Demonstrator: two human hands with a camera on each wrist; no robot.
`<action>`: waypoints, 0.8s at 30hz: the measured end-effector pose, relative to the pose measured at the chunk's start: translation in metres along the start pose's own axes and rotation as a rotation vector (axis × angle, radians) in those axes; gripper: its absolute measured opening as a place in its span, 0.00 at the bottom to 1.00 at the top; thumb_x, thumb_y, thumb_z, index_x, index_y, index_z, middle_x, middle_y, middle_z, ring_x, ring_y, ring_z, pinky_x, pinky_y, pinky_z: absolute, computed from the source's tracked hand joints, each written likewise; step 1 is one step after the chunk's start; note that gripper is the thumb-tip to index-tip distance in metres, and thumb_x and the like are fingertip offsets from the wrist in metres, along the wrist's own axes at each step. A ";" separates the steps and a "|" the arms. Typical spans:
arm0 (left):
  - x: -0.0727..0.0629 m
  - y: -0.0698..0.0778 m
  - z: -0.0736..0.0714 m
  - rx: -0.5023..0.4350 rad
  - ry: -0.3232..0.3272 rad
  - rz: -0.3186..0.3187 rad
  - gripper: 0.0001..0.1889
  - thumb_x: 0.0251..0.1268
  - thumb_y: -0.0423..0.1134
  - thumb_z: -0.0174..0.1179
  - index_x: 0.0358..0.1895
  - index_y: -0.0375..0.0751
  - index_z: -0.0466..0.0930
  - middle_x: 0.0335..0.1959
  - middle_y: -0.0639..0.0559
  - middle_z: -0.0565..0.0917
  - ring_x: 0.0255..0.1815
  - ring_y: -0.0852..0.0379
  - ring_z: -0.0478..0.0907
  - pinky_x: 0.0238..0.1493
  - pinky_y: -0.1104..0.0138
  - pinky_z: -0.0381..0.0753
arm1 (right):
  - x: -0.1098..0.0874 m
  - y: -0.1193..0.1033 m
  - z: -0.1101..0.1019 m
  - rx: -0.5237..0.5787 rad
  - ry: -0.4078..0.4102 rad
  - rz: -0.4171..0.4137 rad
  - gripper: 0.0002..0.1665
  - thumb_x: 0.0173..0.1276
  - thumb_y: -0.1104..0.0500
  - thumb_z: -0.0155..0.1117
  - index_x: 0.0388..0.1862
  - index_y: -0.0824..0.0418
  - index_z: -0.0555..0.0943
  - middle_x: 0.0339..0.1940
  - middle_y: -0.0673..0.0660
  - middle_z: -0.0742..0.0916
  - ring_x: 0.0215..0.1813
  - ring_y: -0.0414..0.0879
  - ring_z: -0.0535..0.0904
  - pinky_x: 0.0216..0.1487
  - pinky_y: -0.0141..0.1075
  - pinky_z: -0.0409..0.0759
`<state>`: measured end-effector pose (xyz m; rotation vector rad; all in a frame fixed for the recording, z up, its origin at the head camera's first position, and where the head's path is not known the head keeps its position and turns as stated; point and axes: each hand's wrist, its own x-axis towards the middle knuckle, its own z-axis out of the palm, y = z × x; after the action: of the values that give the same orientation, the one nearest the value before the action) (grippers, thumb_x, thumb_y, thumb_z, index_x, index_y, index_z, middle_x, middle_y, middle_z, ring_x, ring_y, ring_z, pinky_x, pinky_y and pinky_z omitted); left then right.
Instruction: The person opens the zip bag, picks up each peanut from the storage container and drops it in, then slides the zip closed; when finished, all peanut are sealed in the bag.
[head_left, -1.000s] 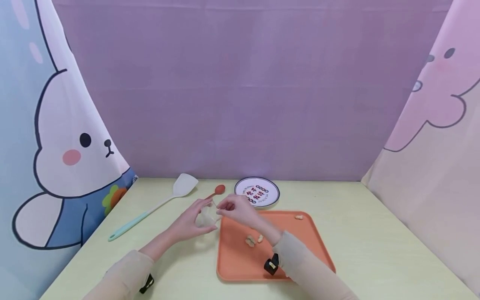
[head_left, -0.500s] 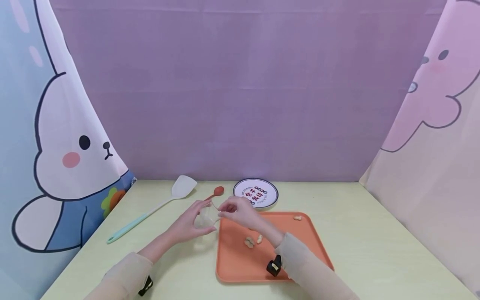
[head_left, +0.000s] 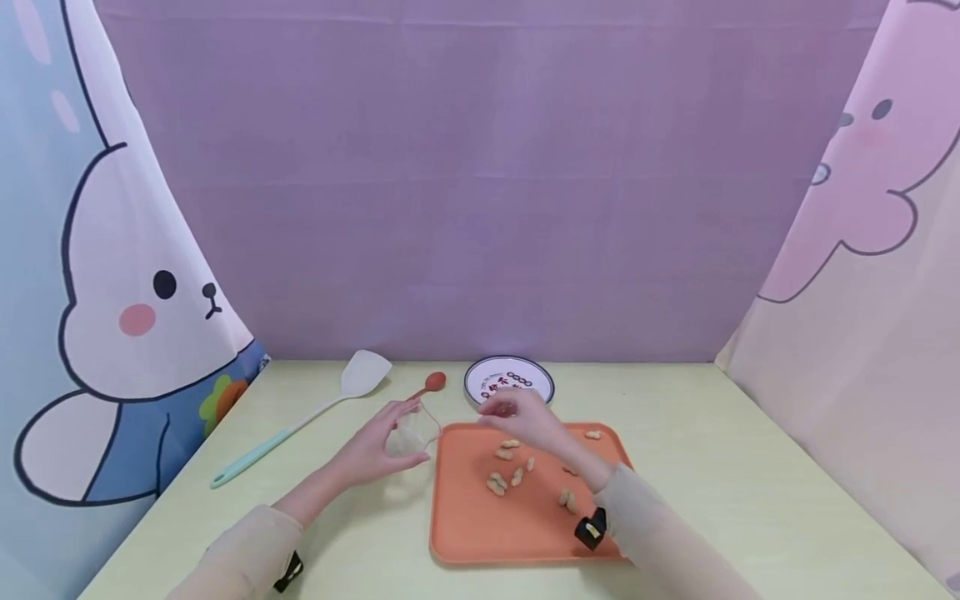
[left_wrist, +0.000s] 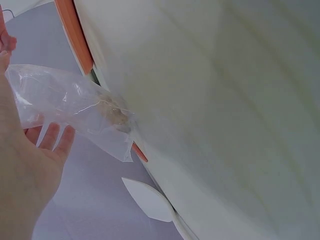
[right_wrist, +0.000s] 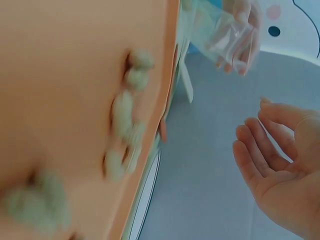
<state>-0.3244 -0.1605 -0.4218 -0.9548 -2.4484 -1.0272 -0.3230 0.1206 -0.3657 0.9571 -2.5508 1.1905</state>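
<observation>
My left hand point(head_left: 371, 452) grips a clear plastic zip bag point(left_wrist: 60, 92) over the table, left of the orange tray point(head_left: 480, 533). The mouth of the bag gapes toward the right, and some peanuts point(left_wrist: 114, 113) lie at its bottom. My right hand point(head_left: 528, 418) hovers over the far edge of the tray, in front of the plate. Its fingers are loosely bent and hold nothing, as the right wrist view shows. Several peanuts in their shells point(head_left: 497, 483) are scattered across the tray below the right forearm.
At the back stands a white plate point(head_left: 480, 379) with a dark rim and red print. A small red spoon point(head_left: 435, 382) lies behind the left hand. Farther left is a white spatula point(head_left: 366, 372) with a mint-green handle. A purple cloth point(head_left: 480, 208) closes off the back.
My right hand has left the bag's mouth and shifted right, its fingers parting from the bag. More peanuts on the tray now show. The left hand and bag stay nearly in place.
</observation>
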 end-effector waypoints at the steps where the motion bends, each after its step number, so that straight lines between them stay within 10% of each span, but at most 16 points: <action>1: 0.000 -0.001 0.000 0.005 0.000 -0.002 0.42 0.49 0.50 0.71 0.68 0.40 0.63 0.58 0.47 0.74 0.58 0.46 0.73 0.55 0.57 0.76 | -0.003 0.002 -0.004 -0.006 0.000 0.008 0.06 0.60 0.60 0.67 0.36 0.58 0.85 0.33 0.52 0.87 0.36 0.38 0.81 0.39 0.29 0.81; 24: 0.002 -0.004 0.001 -0.019 -0.002 0.014 0.42 0.48 0.49 0.71 0.66 0.37 0.64 0.56 0.45 0.75 0.58 0.45 0.73 0.54 0.56 0.77 | -0.082 0.056 -0.060 -0.135 0.017 0.247 0.13 0.60 0.60 0.66 0.41 0.68 0.83 0.32 0.55 0.87 0.33 0.41 0.80 0.36 0.29 0.79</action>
<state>-0.3284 -0.1613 -0.4237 -0.9776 -2.4344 -1.0466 -0.2999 0.2307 -0.3936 0.6143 -2.7561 1.0595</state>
